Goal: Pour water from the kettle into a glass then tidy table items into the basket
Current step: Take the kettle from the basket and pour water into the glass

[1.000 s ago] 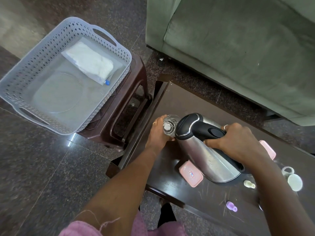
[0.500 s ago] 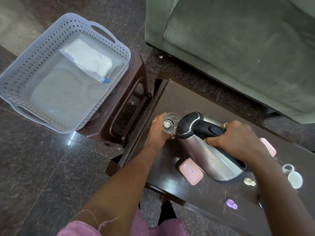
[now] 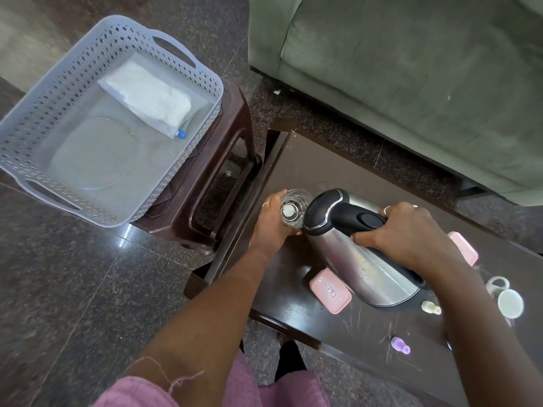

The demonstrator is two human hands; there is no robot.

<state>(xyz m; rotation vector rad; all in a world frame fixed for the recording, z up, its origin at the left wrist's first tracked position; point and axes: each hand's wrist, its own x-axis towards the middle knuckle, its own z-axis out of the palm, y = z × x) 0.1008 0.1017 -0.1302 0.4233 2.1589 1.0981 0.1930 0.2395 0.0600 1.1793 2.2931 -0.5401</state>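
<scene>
My right hand [image 3: 408,233] grips the black handle of a steel kettle [image 3: 361,259], which is tilted left with its spout over a clear glass [image 3: 293,210]. My left hand [image 3: 270,227] is wrapped around that glass, which stands near the left end of the dark table [image 3: 293,277]. A grey perforated basket [image 3: 58,113] sits on a brown stool [image 3: 211,195] to the left of the table. It holds a white packet [image 3: 150,98] and a clear round plate [image 3: 94,154].
On the table lie a pink lidded box [image 3: 330,289], a second pink box [image 3: 464,248], a white cup [image 3: 509,302], a small cream bottle [image 3: 430,307] and a small purple bottle [image 3: 400,345]. A green sofa [image 3: 411,83] stands behind the table.
The kettle stays tilted over the glass with both hands holding as before. Only the view has shifted slightly.
</scene>
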